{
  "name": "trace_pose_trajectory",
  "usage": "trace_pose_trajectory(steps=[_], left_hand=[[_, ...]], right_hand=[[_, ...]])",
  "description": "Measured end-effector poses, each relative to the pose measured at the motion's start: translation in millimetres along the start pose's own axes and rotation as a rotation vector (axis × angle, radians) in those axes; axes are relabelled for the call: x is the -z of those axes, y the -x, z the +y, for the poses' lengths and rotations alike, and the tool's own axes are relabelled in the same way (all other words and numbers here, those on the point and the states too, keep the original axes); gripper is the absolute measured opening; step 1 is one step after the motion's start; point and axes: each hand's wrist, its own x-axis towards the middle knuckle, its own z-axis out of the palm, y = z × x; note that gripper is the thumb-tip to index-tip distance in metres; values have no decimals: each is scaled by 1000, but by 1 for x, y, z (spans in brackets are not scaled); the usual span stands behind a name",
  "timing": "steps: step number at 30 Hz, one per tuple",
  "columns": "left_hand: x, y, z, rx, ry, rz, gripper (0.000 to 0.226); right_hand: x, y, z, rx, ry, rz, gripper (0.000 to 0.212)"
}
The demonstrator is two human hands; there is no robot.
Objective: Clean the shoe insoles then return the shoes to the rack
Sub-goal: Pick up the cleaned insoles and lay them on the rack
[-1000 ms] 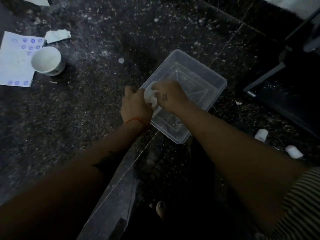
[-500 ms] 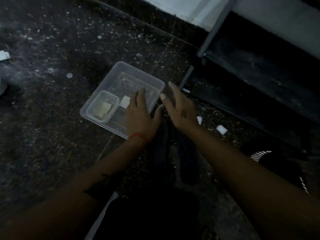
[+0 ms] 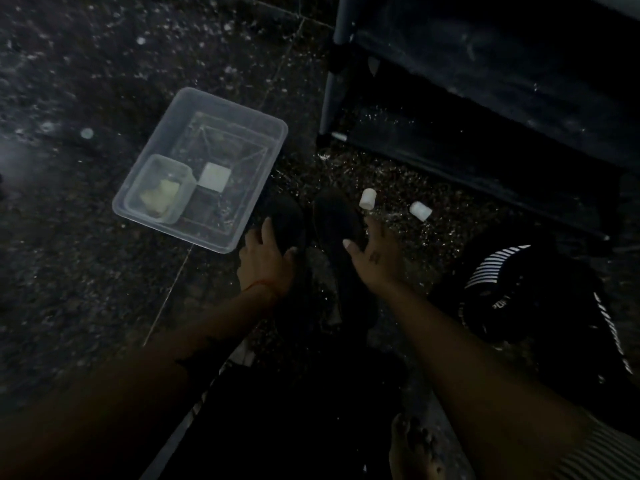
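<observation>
On dark floor — left hand [image 3: 266, 261] fingers apparently gripping left black shoe [image 3: 287, 220]; right hand [image 3: 375, 258] fingers spread on right black shoe [image 3: 334, 216].

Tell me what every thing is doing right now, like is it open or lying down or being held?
Clear plastic tub: open, no lid, on the floor.
Small container: inside the tub, open, yellowish lump in it.
White block: lying in the tub.
Left black shoe: on the floor, left hand on it.
Right black shoe: on the floor, right hand on it.
Two white plugs: lying loose.
Shoe rack: its visible shelf looks bare.
</observation>
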Motion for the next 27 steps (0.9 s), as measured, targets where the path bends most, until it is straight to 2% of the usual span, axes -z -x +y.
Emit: trace_pose_trajectory(steps=[3, 6, 10, 14, 21, 24, 27], left_hand=[[-8, -2, 0, 67, -72, -60, 78], [-12, -3, 1, 149, -108, -91, 84], [-15, -7, -2, 187, -53, -78, 87], [-11, -10, -6, 225, 55, -44, 64], [18, -13, 6, 163, 274, -180, 42], [44, -13, 22, 174, 452, -237, 35], [81, 4, 50, 109, 556, -240, 32]], right_hand=[[-9, -4, -1, -60, 112, -20, 68], [-14, -5, -4, -83, 136, 27, 73], [-19, -2, -3, -104, 177, 61, 72], [-15, -2, -3, -120, 57, 117, 61], [18, -2, -16, -195, -203, 40, 34], [48, 4, -30, -228, -273, 64, 29], [82, 14, -46, -234, -350, 54, 25]])
